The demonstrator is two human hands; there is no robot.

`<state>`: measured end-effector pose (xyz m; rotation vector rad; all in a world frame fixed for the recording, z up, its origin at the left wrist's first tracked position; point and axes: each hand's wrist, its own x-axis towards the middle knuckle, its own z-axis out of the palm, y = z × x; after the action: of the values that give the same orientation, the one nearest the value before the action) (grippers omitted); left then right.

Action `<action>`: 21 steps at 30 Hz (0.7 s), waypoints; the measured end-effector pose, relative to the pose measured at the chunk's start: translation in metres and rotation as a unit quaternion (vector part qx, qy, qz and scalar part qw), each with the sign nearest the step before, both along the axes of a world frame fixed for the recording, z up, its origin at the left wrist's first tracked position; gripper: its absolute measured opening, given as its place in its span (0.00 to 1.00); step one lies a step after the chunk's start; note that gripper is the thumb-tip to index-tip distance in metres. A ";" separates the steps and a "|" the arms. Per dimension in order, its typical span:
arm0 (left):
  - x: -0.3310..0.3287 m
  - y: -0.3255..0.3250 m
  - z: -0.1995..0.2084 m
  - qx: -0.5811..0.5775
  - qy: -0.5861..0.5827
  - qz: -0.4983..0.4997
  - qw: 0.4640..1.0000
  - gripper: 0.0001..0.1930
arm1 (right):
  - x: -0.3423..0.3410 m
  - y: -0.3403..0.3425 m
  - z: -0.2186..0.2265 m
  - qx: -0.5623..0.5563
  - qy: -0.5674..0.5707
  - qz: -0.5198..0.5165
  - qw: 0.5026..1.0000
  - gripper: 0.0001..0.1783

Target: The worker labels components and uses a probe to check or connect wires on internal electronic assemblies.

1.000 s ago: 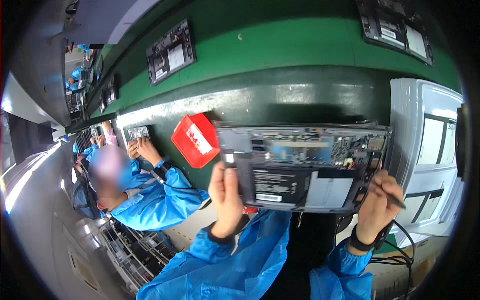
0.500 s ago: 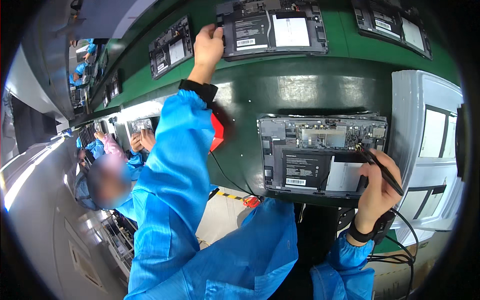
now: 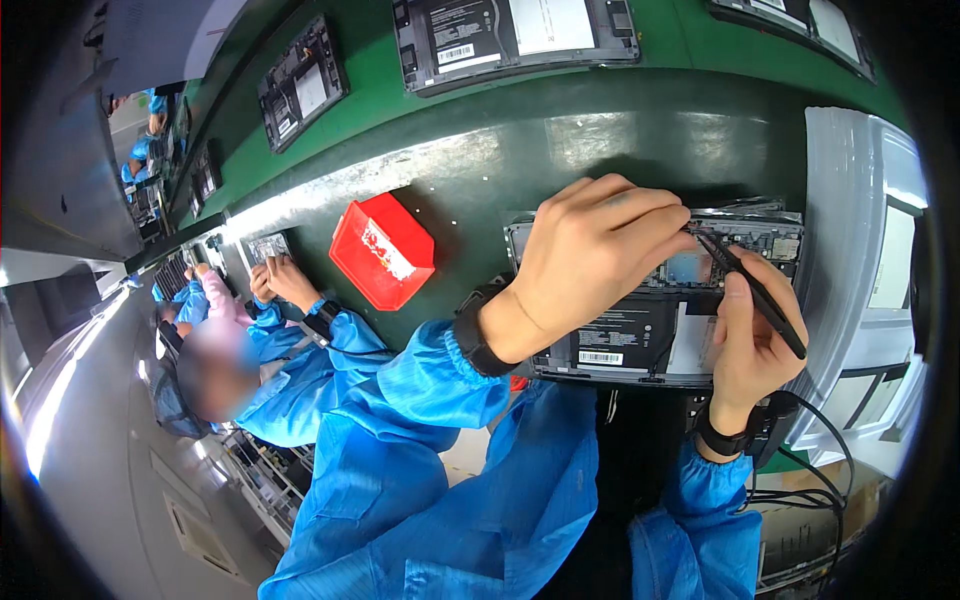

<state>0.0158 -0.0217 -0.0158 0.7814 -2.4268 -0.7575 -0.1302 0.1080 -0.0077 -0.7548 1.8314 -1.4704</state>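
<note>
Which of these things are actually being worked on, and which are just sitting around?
In use:
- open laptop base, under the left hand
- black tweezers, in the right hand

Just lying about:
- red bin
- other laptop bases on the green belt
- white frame at right
- co-worker's hands

Smooth green conveyor belt (image 3: 600,110) with a dull sheen; glossy red plastic bin (image 3: 382,250); matt black plastic stylus tool (image 3: 752,292); opened grey laptop base (image 3: 660,335) of matt metal and plastic; thin, slightly shiny blue cloth sleeves (image 3: 420,400)
</note>
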 end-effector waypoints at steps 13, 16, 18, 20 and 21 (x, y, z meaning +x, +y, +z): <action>0.005 -0.005 -0.002 -0.071 0.026 -0.052 0.996 0.11 | 0.004 -0.002 -0.001 -0.044 0.013 0.004 0.999 0.12; 0.010 -0.003 -0.002 -0.048 0.037 -0.043 0.997 0.10 | 0.007 -0.004 -0.001 -0.049 0.043 0.021 0.998 0.12; 0.010 -0.004 -0.002 -0.050 0.027 -0.040 0.998 0.11 | 0.007 -0.006 -0.004 -0.063 0.046 0.027 0.997 0.12; 0.011 -0.006 -0.001 -0.066 0.004 -0.062 0.996 0.11 | 0.008 -0.006 -0.005 -0.061 0.026 0.018 0.998 0.12; 0.012 -0.006 -0.001 -0.065 0.004 -0.062 0.996 0.11 | 0.009 -0.007 -0.004 -0.060 0.026 0.018 0.998 0.12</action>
<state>0.0282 -0.0273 -0.0173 0.5803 -2.5077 -0.6398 -0.1209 0.1008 -0.0117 -0.8882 1.7711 -1.5626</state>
